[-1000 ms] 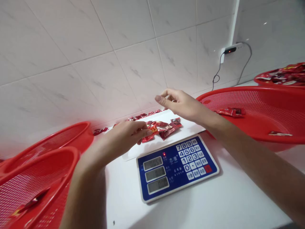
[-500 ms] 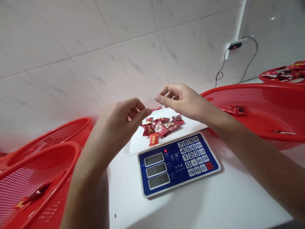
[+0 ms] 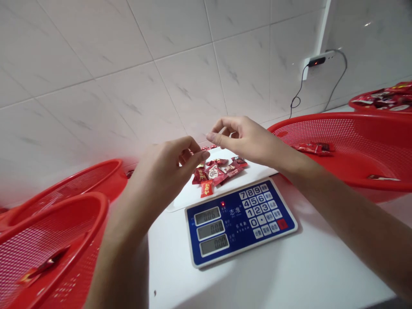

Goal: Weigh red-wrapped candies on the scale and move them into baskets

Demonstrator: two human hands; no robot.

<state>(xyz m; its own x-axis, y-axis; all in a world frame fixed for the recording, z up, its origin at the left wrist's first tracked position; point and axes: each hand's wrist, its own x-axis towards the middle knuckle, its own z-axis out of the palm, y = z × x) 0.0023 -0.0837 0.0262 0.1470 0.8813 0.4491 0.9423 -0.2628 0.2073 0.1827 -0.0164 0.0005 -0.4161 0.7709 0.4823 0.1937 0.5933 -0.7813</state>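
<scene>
Left hand (image 3: 164, 176) lower, just beside the wrapped candies (image 3: 212, 174)

**Candy wrappers** (image 3: 209, 174): glossy red, printed with gold characters, on a plain white tray (image 3: 189, 196). **Scale faceplate** (image 3: 233, 212): deep blue, with white keys and a single red key (image 3: 282, 223). **Perforated baskets** (image 3: 341, 146): solid red throughout, patterned with rows of small dot-like holes. **Wall tiles** (image 3: 128, 98): white — marbled with faint grey veining, divided by thin grey joints.
</scene>
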